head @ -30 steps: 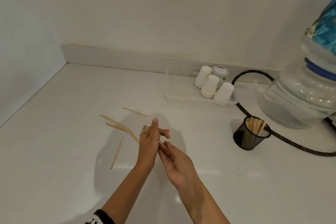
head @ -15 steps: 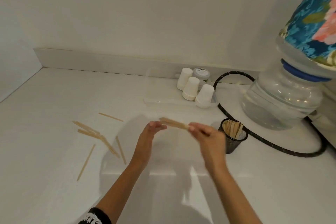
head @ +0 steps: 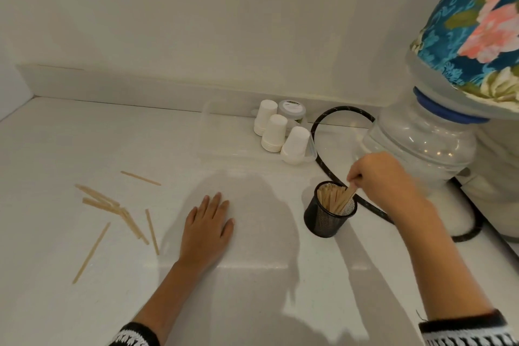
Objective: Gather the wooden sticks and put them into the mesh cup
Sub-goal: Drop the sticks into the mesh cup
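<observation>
A black mesh cup (head: 327,219) stands on the white counter at centre right, holding several wooden sticks (head: 331,198). My right hand (head: 379,174) is just above and behind its rim, fingers pinched on a small bundle of sticks whose lower ends are inside the cup. Flat on the counter to the cup's left lies my left hand (head: 207,227), palm down, fingers apart, holding nothing. Several loose wooden sticks (head: 112,205) lie scattered on the counter left of that hand, one apart further back (head: 140,178) and one long one nearer me (head: 91,253).
Three upturned white paper cups (head: 276,133) and a small lidded tub (head: 292,109) sit in a clear tray (head: 213,132) by the back wall. A black cable (head: 323,160) loops behind the mesh cup. A large water bottle (head: 421,135) under a floral cover fills the right side.
My right hand has carried the bundle of sticks rightward and lowered it into the mesh cup. My left hand let go of the bundle and dropped flat onto the counter.
</observation>
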